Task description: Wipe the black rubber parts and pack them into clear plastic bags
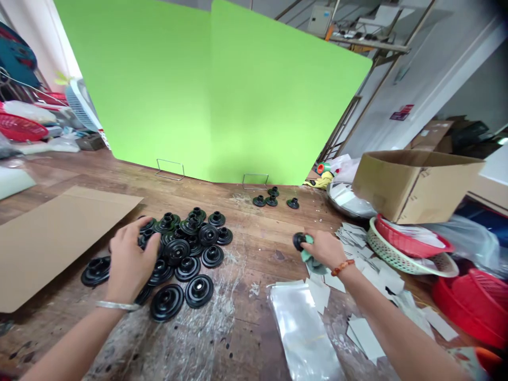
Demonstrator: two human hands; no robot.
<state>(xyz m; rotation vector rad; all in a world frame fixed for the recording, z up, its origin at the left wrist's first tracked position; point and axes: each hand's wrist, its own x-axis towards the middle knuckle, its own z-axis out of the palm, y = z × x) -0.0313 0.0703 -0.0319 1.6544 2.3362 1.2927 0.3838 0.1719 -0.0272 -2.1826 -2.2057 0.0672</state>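
My left hand (pixel 133 256) reaches over the left side of a pile of round black flanged parts (pixel 177 252), each with a raised hub. Its thumb and fingers are apart, and black parts show between and behind them. My right hand (pixel 323 247) is closed round a crumpled green cloth (pixel 311 259) and a small black part (pixel 299 241), which pokes out on the left of the fingers. A stack of clear plastic bags (pixel 304 330) lies below the right hand. Several more black parts (pixel 271 200) stand upright farther back.
A flat cardboard sheet (pixel 59 243) lies at left. Green boards (pixel 238 95) stand at the back. White paper pieces (pixel 369 270) are scattered at right, beside a cream basket (pixel 397 254), red baskets (pixel 472 307) and a cardboard box (pixel 416 185).
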